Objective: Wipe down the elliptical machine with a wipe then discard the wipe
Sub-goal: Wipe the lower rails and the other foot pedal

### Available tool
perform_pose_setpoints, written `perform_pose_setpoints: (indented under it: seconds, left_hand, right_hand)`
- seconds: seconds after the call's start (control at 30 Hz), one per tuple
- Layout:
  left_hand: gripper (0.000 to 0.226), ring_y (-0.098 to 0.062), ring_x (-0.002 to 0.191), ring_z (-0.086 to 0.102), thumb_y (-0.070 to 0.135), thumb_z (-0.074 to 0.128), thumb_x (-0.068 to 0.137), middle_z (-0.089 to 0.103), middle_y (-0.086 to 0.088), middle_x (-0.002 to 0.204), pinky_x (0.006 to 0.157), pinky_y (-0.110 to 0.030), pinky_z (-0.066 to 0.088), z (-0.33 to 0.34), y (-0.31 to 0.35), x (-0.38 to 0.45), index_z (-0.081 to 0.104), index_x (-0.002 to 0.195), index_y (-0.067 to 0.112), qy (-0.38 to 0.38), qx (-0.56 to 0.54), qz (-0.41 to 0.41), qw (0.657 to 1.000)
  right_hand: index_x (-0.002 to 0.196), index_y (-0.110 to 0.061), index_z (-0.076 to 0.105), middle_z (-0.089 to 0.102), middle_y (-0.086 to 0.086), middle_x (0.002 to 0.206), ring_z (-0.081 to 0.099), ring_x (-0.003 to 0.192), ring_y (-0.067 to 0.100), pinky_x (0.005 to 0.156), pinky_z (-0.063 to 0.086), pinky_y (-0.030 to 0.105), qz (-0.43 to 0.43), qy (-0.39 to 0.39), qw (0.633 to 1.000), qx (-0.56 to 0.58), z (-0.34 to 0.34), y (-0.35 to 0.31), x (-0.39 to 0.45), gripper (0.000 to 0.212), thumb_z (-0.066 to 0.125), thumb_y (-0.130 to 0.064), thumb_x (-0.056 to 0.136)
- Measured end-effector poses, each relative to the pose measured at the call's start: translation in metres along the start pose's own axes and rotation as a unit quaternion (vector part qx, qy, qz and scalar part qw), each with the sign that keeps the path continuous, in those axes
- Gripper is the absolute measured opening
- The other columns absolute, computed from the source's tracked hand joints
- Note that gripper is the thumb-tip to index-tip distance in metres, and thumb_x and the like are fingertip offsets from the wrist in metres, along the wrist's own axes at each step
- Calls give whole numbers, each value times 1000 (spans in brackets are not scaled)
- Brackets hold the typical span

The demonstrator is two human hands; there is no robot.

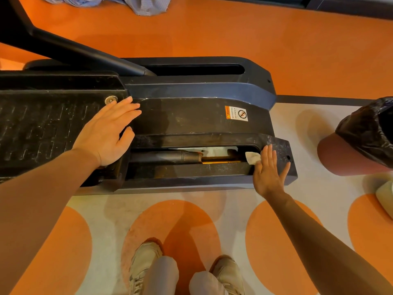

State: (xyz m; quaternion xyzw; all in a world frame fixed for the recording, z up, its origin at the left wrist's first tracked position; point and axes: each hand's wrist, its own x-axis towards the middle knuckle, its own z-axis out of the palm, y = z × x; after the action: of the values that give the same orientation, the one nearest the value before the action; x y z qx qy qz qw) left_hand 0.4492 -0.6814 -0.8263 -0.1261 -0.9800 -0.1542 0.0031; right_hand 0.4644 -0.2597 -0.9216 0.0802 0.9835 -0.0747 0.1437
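Looking down on the rear base of a black elliptical machine (191, 116) lying across an orange and grey floor (212, 28). Left hand (106, 133) spread flat, fingers straight and slightly fanned, resting palm-down on the right end of the ribbed foot pedal (42, 128), just beside a round metal bolt head (110, 100); gripping nothing. Right hand (268, 169) laid flat with straight fingers on the near right corner of the base housing, pressing a small crumpled white wipe (252, 157) under the fingertips at the right end of the long slot (191, 156) in the housing; wipe peeking out to the left of the fingers, not pinched as far as can be seen. Inside the slot, a dark bar (165, 156) and a yellowish strip. Orange and white warning sticker (236, 113) on the top face, farther in. To the right, well apart from the machine, a brown bin (344, 156) lined with a black bag (365, 128). Near bottom, two beige shoes (144, 262) and grey trouser legs. Far top, a bundle of pale cloth (138, 3) on the floor
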Motion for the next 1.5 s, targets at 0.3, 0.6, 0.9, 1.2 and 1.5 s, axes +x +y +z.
perform_pose_setpoints:
  seconds: [0.3, 0.6, 0.9, 1.2, 1.5]
  left_hand:
    - [63, -16, 151, 17, 36, 24, 93, 35, -5, 157, 123, -38, 9, -1, 2, 0, 45, 146, 11, 9, -8, 7, 1000]
    - [61, -15, 151, 16, 34, 25, 93, 35, -5, 158, 124, -37, 9, 0, -2, 1, 44, 147, 10, 6, -2, 13, 1000]
    - [63, -16, 151, 17, 36, 24, 93, 36, -6, 157, 124, -40, 11, 1, -2, 1, 44, 147, 10, 11, -2, 17, 1000]
    - [62, -16, 151, 18, 36, 25, 93, 35, -5, 157, 124, -41, 12, 1, -3, 1, 43, 147, 11, 12, -7, 16, 1000]
    - [60, -11, 150, 14, 34, 26, 94, 33, -3, 158, 122, -25, 1, 1, -2, 1, 42, 148, 13, 16, -2, 10, 1000]
  right_hand:
    - [153, -20, -9, -11, -2, 163, -18, 146, 14, 114, -18, 56, -51, 33, 996, -71, 9, 2, -18, 67, -12, -41, 90]
    - [153, -17, -7, -10, -1, 163, -19, 146, 15, 113, -23, 53, -136, 20, 987, -79, 12, -44, -34, 66, -3, -40, 91]
    - [156, -11, 8, 0, 5, 164, -2, 151, 19, 115, -20, 50, -90, 64, 994, -20, 0, -22, -28, 71, 8, -45, 94]
    - [156, -9, 10, -1, 9, 164, -3, 151, 23, 118, -15, 47, -68, 80, 992, -63, 5, -33, -35, 62, 38, -24, 103]
    - [154, -3, 6, -3, 11, 163, -10, 150, 23, 121, -8, 35, -93, 89, 991, 33, 23, -50, -47, 70, -2, -43, 97]
